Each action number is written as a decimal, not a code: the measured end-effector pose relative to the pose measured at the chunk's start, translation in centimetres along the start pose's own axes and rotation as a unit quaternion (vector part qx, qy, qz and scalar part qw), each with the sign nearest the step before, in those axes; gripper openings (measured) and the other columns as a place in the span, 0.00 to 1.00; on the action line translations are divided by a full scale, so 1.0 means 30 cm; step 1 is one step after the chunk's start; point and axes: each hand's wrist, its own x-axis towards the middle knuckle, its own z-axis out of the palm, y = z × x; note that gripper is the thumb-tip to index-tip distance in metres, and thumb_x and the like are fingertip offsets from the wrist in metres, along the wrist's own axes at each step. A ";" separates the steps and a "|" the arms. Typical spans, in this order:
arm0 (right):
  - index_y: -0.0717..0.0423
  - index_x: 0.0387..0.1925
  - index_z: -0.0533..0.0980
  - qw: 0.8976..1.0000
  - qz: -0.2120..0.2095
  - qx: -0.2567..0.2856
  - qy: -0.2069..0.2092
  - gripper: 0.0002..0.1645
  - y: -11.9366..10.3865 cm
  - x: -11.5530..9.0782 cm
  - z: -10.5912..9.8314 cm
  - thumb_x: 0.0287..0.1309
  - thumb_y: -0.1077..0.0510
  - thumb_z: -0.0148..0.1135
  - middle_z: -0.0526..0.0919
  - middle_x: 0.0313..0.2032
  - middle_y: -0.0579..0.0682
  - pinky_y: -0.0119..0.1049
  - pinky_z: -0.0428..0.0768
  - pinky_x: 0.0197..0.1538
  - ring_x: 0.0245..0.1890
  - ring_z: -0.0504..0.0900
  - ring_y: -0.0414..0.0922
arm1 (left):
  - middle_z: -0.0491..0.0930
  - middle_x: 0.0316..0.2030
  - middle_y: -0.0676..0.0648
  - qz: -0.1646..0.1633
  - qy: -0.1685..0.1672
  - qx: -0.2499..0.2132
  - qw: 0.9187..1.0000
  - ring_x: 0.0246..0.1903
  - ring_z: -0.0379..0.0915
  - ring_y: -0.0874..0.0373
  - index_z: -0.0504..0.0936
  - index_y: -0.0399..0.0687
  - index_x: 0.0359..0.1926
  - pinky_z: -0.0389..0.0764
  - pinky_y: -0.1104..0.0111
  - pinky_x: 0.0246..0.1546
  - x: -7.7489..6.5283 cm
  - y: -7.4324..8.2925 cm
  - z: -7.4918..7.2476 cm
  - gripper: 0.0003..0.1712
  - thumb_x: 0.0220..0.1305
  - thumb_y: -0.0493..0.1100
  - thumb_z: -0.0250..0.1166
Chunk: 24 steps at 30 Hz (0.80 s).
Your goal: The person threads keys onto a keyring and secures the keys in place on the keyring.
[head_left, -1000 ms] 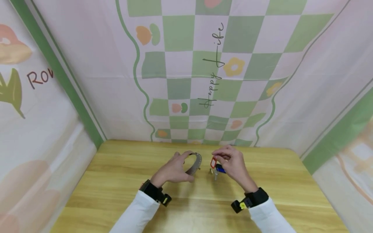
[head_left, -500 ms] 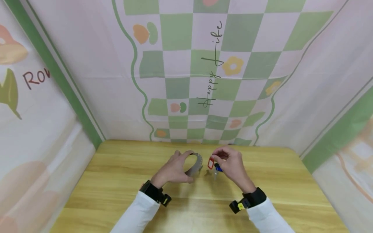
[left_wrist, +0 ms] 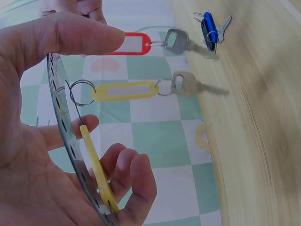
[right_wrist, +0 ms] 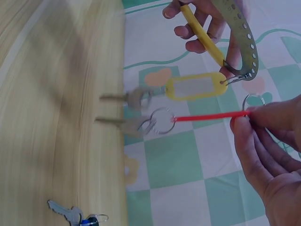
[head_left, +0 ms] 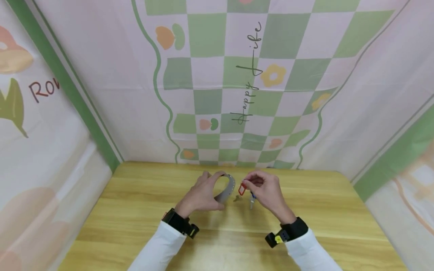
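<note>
Wooden table [head_left: 244, 241] before a checked cloth [head_left: 207, 101]

Printed side cloths [head_left: 37, 158] flank the table, where a blue key fob [left_wrist: 210, 30] lies with its key. The left hand [head_left: 201, 192] has its grip closed round a holed metal band [right_wrist: 242, 35] with a yellow handle [right_wrist: 203, 36]. From the band hangs a yellow tag [right_wrist: 195, 87], a white label in its frame. The right hand's [head_left: 269, 190] grip pinches a red tag [right_wrist: 209, 116] nearby, likewise labelled. Both tags dangle keys.

We saw the left hand [left_wrist: 33, 155] gripping a metal band [left_wrist: 64, 123] beside the yellow tag [left_wrist: 124, 90]. Near that tag hung a red tag [left_wrist: 134, 43]; well apart from it lay blue-cased keys [left_wrist: 210, 30].
</note>
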 end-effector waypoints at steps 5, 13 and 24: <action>0.60 0.33 0.84 1.000 -0.005 -0.018 0.006 0.05 -0.002 0.006 0.008 0.57 0.70 0.71 0.87 0.31 0.54 0.30 0.84 0.34 0.32 0.87 0.45 | 0.68 0.51 0.42 0.000 0.003 0.005 1.000 0.45 0.66 0.51 0.63 0.58 0.76 0.75 0.63 0.31 0.002 -0.003 -0.001 0.59 0.43 0.46 0.82; 0.63 0.33 0.83 0.999 -0.040 -0.028 0.002 0.09 -0.003 0.007 0.016 0.53 0.76 0.70 0.85 0.32 0.57 0.32 0.84 0.35 0.31 0.85 0.46 | 0.68 0.50 0.41 0.005 0.005 0.008 1.000 0.45 0.66 0.50 0.63 0.56 0.75 0.75 0.62 0.32 0.007 -0.007 0.002 0.58 0.43 0.47 0.82; 0.58 0.31 0.83 0.996 -0.059 -0.073 0.008 0.11 0.008 0.005 0.016 0.52 0.75 0.71 0.86 0.30 0.52 0.32 0.84 0.33 0.29 0.85 0.42 | 0.67 0.50 0.41 0.007 0.006 0.011 1.000 0.44 0.66 0.50 0.63 0.56 0.75 0.74 0.63 0.31 0.007 0.000 0.002 0.57 0.44 0.46 0.81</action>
